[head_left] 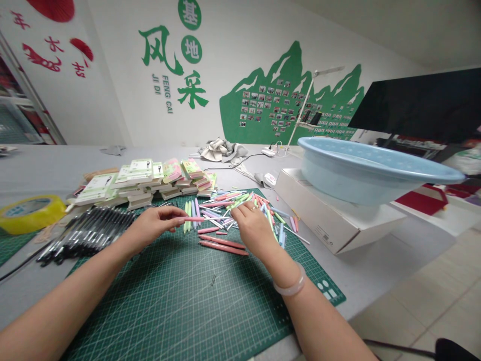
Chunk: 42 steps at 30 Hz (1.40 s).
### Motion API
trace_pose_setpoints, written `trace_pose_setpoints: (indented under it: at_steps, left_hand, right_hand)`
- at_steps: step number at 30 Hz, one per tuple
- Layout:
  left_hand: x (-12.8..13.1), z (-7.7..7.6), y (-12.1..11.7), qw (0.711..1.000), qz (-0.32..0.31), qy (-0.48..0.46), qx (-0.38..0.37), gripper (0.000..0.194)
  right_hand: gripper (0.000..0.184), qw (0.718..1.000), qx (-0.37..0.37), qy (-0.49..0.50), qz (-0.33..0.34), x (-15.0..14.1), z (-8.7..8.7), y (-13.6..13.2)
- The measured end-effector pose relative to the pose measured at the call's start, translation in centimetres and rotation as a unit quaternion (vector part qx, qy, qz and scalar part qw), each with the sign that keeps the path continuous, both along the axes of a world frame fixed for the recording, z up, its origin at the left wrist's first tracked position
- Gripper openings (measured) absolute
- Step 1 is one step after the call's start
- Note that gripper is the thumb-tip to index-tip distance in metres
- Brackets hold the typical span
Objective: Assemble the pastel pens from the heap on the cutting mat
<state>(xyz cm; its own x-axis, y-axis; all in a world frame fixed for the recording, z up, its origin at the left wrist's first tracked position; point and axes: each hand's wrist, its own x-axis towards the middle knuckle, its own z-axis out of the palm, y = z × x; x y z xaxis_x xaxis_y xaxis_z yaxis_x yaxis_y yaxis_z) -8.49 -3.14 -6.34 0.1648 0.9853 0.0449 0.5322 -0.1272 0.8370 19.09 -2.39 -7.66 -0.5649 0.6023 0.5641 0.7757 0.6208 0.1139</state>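
Observation:
My left hand [156, 224] pinches the end of a pink pen barrel [193, 218] between thumb and fingers, above a green cutting mat [180, 306]. My right hand [253, 228] is over a loose heap of pastel pen parts [240, 203], its fingertips at the heap's near edge. I cannot tell whether these fingers hold anything. Several longer pink pen barrels [221, 245] lie on the mat below the hands. A pale bangle [289, 280] circles my right wrist.
A row of black pens [86, 235] lies left of the hands, with stacked green-and-white packets [139, 180] behind. A yellow tape roll [30, 214] sits at far left. A pale blue basin [376, 170] rests on a white box [330, 215] at right.

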Motion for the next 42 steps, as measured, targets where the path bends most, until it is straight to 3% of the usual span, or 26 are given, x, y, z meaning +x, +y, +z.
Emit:
trace_pose_setpoints:
  at_steps: [18,42]
  left_hand:
    - [0.3,0.2,-0.1,1.0,-0.008,0.021,0.005,0.038]
    - [1.0,-0.8,0.0,0.998,-0.022,0.047,0.04,0.039]
  right_hand:
    - [0.011,1.0,0.002,-0.028,-0.007,-1.0,-0.2,-0.2]
    - [0.006,1.0,0.006,-0.029,-0.007,-2.0,-0.4,-0.5]
